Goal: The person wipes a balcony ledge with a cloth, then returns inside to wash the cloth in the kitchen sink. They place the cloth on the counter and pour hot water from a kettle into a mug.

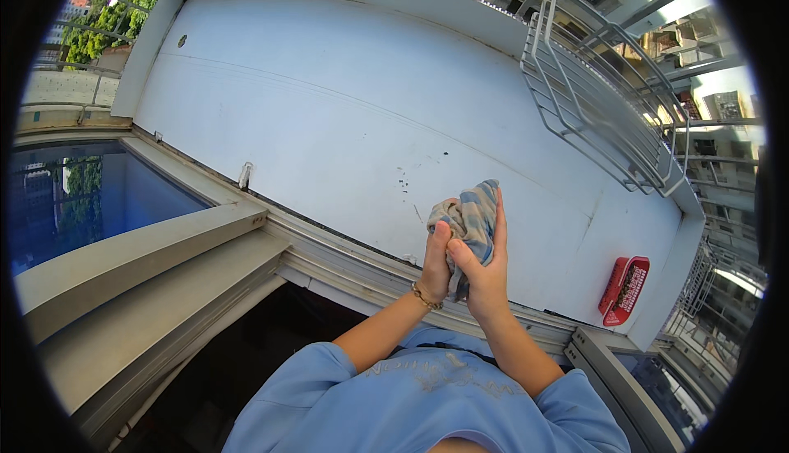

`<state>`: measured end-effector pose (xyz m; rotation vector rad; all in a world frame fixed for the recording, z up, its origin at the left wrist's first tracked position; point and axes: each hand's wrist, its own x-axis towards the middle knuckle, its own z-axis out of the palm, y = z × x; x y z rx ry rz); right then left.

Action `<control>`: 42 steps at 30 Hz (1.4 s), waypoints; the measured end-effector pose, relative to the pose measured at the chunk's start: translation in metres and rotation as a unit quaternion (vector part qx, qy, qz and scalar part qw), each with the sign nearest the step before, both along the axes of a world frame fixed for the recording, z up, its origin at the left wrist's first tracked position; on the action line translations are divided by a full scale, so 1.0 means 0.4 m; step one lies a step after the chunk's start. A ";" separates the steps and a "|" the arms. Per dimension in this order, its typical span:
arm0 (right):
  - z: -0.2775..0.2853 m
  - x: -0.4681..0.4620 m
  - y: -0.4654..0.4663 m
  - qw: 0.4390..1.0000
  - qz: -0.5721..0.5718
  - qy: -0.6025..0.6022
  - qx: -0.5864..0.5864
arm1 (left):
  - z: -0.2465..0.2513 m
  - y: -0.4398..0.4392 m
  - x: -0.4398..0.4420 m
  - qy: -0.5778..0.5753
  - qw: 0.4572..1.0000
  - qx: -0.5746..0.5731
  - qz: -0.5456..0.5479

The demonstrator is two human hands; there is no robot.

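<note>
Between my two hands is a crumpled striped cloth in grey-beige and blue (473,212), held above the near part of a pale ledge (320,114) outside a window. My left hand (436,265) presses on the cloth's left side, thumb up, with a bracelet at the wrist. On the cloth's other side, my right hand (490,268) has its thumb across the front and its fingers stretched up behind. Small dark bits (403,182) lie on the ledge beyond the cloth.
A white wire rack (579,101) leans at the ledge's right rim. Near the right end sits a red plastic basket (624,291) with small brownish contents. Sliding window frames (166,268) and a track (345,255) run along the near side. Metal bars stand beyond the raised rim.
</note>
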<state>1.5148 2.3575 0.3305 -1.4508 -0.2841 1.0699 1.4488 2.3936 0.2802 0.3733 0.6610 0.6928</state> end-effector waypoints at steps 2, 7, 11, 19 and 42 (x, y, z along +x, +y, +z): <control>-0.003 0.006 -0.006 0.999 -0.039 0.001 -0.009 | -0.028 -0.004 0.027 -0.002 0.998 0.069 -0.017; -0.018 0.107 -0.026 0.996 -0.069 0.053 0.010 | -0.050 0.041 -0.001 0.247 0.891 0.380 -0.039; -0.112 0.237 -0.144 0.930 -0.025 -0.329 -0.163 | -0.101 0.275 -0.152 0.453 0.701 0.551 0.007; -0.199 0.169 0.204 0.837 0.154 -0.514 -0.110 | -0.166 0.326 -0.185 0.537 0.529 0.625 -0.203; -0.069 0.195 -0.310 0.931 0.173 -0.274 -0.168 | -0.149 0.165 -0.205 0.372 0.759 0.533 -0.034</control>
